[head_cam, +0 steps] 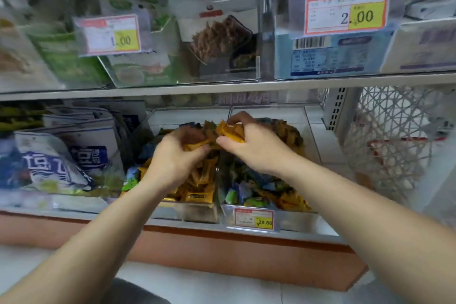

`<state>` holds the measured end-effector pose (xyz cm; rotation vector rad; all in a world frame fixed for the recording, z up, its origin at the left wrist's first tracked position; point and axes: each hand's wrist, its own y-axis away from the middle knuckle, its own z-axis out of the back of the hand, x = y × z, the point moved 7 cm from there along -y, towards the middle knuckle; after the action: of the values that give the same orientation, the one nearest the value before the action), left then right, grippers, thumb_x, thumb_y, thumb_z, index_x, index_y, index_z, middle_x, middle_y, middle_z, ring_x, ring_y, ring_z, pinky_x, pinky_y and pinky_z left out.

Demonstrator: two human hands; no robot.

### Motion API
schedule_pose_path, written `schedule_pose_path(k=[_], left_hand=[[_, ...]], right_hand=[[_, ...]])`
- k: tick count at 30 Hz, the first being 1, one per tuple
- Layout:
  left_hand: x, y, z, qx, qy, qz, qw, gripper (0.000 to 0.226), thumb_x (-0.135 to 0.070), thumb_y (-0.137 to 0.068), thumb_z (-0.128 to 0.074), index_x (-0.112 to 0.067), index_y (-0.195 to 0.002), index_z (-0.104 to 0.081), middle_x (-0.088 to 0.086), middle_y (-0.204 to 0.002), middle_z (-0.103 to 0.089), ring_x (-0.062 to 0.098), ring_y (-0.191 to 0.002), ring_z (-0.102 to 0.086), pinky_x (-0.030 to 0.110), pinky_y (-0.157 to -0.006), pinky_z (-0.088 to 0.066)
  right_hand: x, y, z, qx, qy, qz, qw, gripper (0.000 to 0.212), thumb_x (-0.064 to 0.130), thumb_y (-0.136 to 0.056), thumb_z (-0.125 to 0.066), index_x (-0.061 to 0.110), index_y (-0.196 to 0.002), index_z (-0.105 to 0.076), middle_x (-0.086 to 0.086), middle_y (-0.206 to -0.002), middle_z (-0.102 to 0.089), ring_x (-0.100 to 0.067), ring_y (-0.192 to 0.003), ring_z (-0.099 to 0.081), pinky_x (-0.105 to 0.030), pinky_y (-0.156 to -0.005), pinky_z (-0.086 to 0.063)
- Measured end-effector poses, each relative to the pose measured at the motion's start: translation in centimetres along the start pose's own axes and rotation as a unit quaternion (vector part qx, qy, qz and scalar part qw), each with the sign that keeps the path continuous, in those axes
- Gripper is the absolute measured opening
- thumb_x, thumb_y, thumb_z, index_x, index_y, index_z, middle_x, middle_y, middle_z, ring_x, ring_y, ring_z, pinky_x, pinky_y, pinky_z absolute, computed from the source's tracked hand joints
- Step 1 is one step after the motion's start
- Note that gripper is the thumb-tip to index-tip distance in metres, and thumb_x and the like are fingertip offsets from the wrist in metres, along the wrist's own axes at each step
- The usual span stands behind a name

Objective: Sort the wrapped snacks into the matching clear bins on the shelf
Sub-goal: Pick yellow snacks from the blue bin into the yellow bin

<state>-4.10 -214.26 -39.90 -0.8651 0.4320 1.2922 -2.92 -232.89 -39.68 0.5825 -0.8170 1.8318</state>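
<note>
Head: pinched orange snacks (230, 134) lie crosswise (tilted).

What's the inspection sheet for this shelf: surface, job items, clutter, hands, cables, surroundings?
Surface: lower shelf, two clear bins side by side.
Job's things: left bin mostly orange wrappers; right bin mixed orange, green, blue.
Clutter: blue-white bags left of the bins.
Hands: left hand and right hand both grip orange packets above the bins.
Cables: nothing seen.
Surroundings: upper bins with price tags; lattice basket at right.
</note>
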Motion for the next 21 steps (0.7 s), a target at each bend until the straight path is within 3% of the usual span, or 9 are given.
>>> schedule_pose_path(k=[4, 7, 10, 12, 15, 17, 19, 21], left_hand=[[3.6, -0.8, 2.2, -0.051, -0.019, 0.018, 0.998, 0.025, -0.026, -0.084, -0.074, -0.032, -0.108, -0.071, -0.017, -0.099, -0.071, 0.005, -0.094, -0.067, 0.005, -0.069, -0.044], [4.9, -1.6, 2.0, -0.004, -0.059, 0.019, 0.998, 0.039, -0.027, -0.086, -0.069, -0.029, -0.124, -0.065, -0.007, -0.111, -0.071, 0.014, -0.102, -0.065, 0.014, -0.071, -0.043], [5.4, -1.6, 2.2, 0.015, -0.099, 0.016, 0.995, 0.051, -0.031, -0.083, -0.068, -0.03, -0.133, -0.058, -0.004, -0.108, -0.069, 0.021, -0.099, -0.067, 0.02, -0.067, -0.044], [5.1, -1.6, 3.2, -0.02, -0.1, 0.015, 0.995, 0.055, -0.033, -0.083, -0.07, -0.025, -0.135, -0.056, 0.001, -0.116, -0.069, 0.023, -0.103, -0.066, 0.023, -0.076, -0.048], [2.6, -1.3, 3.0, -0.041, -0.115, -0.042, 0.992, 0.047, -0.031, -0.084, -0.07, -0.022, -0.129, -0.062, 0.001, -0.125, -0.066, 0.019, -0.112, -0.061, 0.022, -0.087, -0.043], [0.3, -0.3, 1.2, -0.004, -0.115, -0.08, 0.99, 0.035, -0.034, -0.086, -0.068, -0.027, -0.121, -0.067, -0.008, -0.117, -0.068, 0.008, -0.106, -0.061, 0.013, -0.082, -0.041], [-2.1, 1.3, -1.4, 0.05, -0.107, -0.122, 0.985, 0.024, -0.034, -0.088, -0.066, -0.03, -0.112, -0.069, -0.014, -0.108, -0.069, -0.002, -0.097, -0.058, 0.005, -0.078, -0.04], [-4.5, 3.2, -3.9, 0.091, -0.099, -0.173, 0.976, 0.018, -0.032, -0.089, -0.066, -0.03, -0.107, -0.07, -0.015, -0.101, -0.067, -0.002, -0.093, -0.059, 0.014, -0.081, -0.048]], right_hand=[[1.7, -5.2, -4.3, 0.022, 0.044, 0.009, 0.999, 0.049, 0.06, -0.088, -0.06, 0.032, -0.126, -0.046, 0.005, -0.108, -0.059, -0.007, -0.08, -0.053, -0.016, -0.06, -0.035], [2.0, -7.7, -6.8, 0.086, 0.134, 0.024, 0.987, 0.058, 0.058, -0.092, -0.056, 0.026, -0.138, -0.042, -0.005, -0.131, -0.059, -0.026, -0.11, -0.059, -0.033, -0.081, -0.046], [1.4, -7.9, -6.8, 0.115, 0.22, 0.023, 0.968, 0.063, 0.06, -0.089, -0.058, 0.027, -0.141, -0.045, -0.005, -0.136, -0.057, -0.03, -0.124, -0.053, -0.042, -0.098, -0.045], [1.2, -6.6, -5.0, 0.095, 0.184, 0.023, 0.978, 0.065, 0.056, -0.087, -0.062, 0.028, -0.143, -0.046, -0.002, -0.143, -0.053, -0.026, -0.129, -0.049, -0.036, -0.101, -0.041], [0.1, -2.9, -0.9, 0.078, 0.176, 0.021, 0.981, 0.056, 0.053, -0.086, -0.066, 0.033, -0.136, -0.052, 0.003, -0.138, -0.055, -0.019, -0.125, -0.051, -0.029, -0.096, -0.04], [-0.9, 0.1, 2.0, 0.066, 0.169, 0.013, 0.983, 0.044, 0.051, -0.084, -0.067, 0.033, -0.124, -0.062, 0.007, -0.123, -0.064, -0.014, -0.112, -0.059, -0.029, -0.092, -0.047], [-2.3, 2.9, 4.5, 0.061, 0.139, -0.017, 0.988, 0.028, 0.043, -0.085, -0.069, 0.034, -0.111, -0.068, 0.013, -0.11, -0.068, -0.006, -0.102, -0.062, -0.021, -0.086, -0.048], [-3.7, 4.8, 6.4, 0.079, 0.147, -0.04, 0.985, 0.023, 0.038, -0.086, -0.071, 0.033, -0.108, -0.071, 0.016, -0.11, -0.068, -0.002, -0.102, -0.062, -0.016, -0.084, -0.045]])
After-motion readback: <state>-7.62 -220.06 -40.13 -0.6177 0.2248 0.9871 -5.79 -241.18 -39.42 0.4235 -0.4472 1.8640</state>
